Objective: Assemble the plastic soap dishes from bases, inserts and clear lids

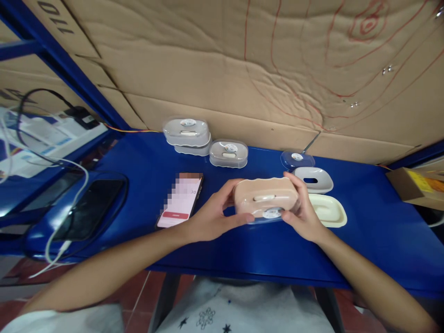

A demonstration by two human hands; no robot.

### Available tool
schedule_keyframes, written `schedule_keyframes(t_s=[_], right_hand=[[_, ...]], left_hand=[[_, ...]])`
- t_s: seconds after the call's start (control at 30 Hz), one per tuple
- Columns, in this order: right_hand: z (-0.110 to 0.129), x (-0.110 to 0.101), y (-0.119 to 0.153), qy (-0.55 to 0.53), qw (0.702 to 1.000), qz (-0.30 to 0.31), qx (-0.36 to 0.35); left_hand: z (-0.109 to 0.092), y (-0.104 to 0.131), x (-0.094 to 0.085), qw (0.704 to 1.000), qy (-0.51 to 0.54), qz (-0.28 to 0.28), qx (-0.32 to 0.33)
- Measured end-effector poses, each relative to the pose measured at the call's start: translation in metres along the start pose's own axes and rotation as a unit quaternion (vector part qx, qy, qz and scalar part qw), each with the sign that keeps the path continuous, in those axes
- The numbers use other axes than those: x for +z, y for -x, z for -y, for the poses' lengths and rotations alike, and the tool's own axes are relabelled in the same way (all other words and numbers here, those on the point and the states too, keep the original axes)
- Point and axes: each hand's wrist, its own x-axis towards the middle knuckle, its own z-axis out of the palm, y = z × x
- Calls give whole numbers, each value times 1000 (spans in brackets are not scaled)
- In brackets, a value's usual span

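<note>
Between my two hands is a soap box (pixel 265 189) with a beige body, a clear cover and a round sticker, tilted above the blue table. My left hand (pixel 218 212) grips its left end, thumb along the lower edge. Around the right end my right hand (pixel 305 212) is closed, its thumb near the sticker. Just right of that hand lie a cream oval tray (pixel 335 212) and a grey-white oval piece with a slot (pixel 322 180). Behind them sits a clear cover with a sticker (pixel 289 159).
Grey boxes with clear covers (pixel 187 133) (pixel 229 159) stand at the back. A lit phone (pixel 178 203) lies left of my hands, and a dark phone (pixel 90 208) with cables farther left. Power strips (pixel 52 138) are at the left edge; a cardboard box (pixel 416 187) is at the right.
</note>
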Motion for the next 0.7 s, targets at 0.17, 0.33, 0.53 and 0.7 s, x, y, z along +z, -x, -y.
schedule_keyframes(t_s=[0.17, 0.33, 0.53, 0.7], right_hand=[[-4, -2, -4, 128, 989, -17, -78], [-5, 0, -5, 288, 941, 53, -167], [-9, -5, -9, 325, 935, 32, -140], [-18, -7, -13, 358, 931, 3, -73]], left_hand=[[-4, -11, -9, 984, 115, -88, -104], [3, -19, -14, 960, 181, -60, -206], [14, -18, -13, 970, 149, -55, -185], [7, -11, -13, 986, -63, -100, -116]])
